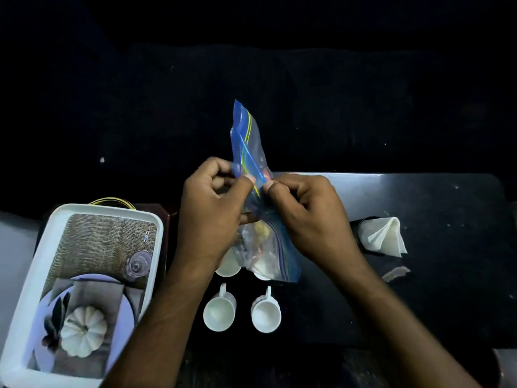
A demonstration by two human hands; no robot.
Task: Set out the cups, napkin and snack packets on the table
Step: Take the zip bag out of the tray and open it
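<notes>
Well to the left of the left hand sits a white tray (112,210), its floor printed with a picture of a plate, a pumpkin and a glass. A yellow ring (112,199) peeks out behind its far rim. The left hand (212,208) is raised over the dark table (433,275), thumb and curled fingers pinching the left side of a clear zip bag (246,135) near its blue closure strip. The bag stands between the two hands. Its blue top with yellow lines rises beyond the fingertips and its bulging lower part hangs under the palms, with snack packets (261,229) showing dimly through the plastic. The right hand (305,214) pinches the bag's other side, thumb tip close to the left thumb, the other fingers curled in. Beneath the wrists four white cups stand on the table in two rows. The front-left cup (219,312) and the front-right cup (265,315) are in plain view, handles pointing away from the person. The back-left cup (228,266) and the back-right cup (261,275) are partly covered by the left hand and the bag. To the right of the right hand, apart from it, a folded white napkin (386,236) sits in a dark holder (356,231) on the table. Just nearer the person than the napkin lies a small pale scrap (396,273).
</notes>
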